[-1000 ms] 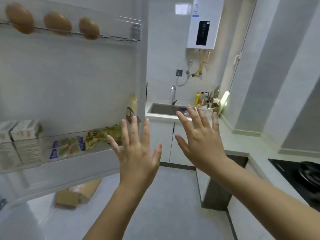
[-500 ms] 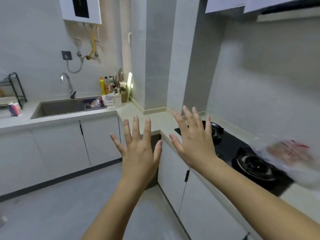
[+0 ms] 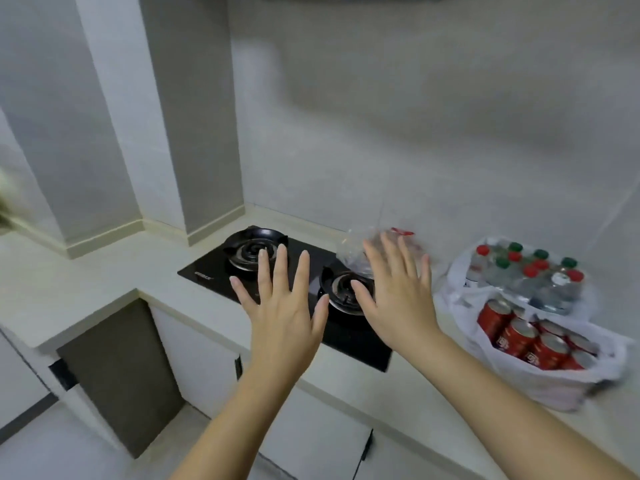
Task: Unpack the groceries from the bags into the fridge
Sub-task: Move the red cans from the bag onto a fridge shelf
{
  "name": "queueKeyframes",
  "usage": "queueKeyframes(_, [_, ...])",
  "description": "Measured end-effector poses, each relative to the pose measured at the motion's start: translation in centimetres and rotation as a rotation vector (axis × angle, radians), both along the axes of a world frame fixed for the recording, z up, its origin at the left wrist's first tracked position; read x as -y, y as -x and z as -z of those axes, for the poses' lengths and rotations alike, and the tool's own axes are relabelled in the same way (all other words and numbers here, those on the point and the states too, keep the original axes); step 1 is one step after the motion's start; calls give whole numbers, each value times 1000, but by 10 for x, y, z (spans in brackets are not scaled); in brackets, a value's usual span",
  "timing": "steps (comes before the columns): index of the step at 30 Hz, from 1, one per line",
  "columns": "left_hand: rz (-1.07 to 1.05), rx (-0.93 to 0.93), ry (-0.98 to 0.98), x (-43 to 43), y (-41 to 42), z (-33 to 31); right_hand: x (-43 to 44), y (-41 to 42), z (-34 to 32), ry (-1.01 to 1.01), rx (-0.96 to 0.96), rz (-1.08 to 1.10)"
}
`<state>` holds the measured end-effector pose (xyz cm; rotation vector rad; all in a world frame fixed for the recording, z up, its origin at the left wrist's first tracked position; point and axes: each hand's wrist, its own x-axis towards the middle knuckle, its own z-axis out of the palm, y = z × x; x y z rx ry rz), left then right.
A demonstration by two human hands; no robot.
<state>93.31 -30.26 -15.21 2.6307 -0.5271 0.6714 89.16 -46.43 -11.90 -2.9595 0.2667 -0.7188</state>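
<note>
Cans: red cans (image 3: pixel 519 337) are packed close together in a white plastic bag (image 3: pixel 540 379) on the desk, to the right of your right hand (image 3: pixel 401 299) and apart from it.
Bottles: capped bottles (image 3: pixel 530 278) with red and green tops sit in a second white bag (image 3: pixel 457 271) just beyond the cans, also right of your right hand.
Clear bag: a crumpled clear bag (image 3: pixel 353 254) lies just beyond your right fingertips. Its contents cannot be made out.
Handling, judged: the cans are rigid, smooth and heavy in number. Take them one or two at a time round the body, because lifting by the thin bag may stretch or tear it. The bottles are likely heavy together and slippery, so grip each at the neck or support it from below. The clear bag looks soft and light; pinch it at its gathered top.
Left hand (image 3: pixel 282 317): raised over the hob, palm down, fingers straight and spread, holding nothing.
Right hand: raised likewise with fingers spread and nothing in its grasp.
Hob: a black glass hob (image 3: pixel 207 268) lies beneath both hands, set into the desk.
Desk: the pale desk (image 3: pixel 69 289) runs left of your left hand and round a corner, with white cabinet doors (image 3: pixel 311 434) below.
Room: a grey wall (image 3: pixel 415 133) stands beyond the hands. The fridge is not in view.
Progress, judged: both white bags look full, so most of the unpacking is not yet done.
</note>
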Motion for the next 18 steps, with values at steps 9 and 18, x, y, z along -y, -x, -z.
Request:
queueKeyframes(9, [191,-8,-34,147,-21,24,149,8,30,-77,-89,226])
queueKeyframes(18, [429,-70,-90,297,-6,78,308,38,109,-170,-249,565])
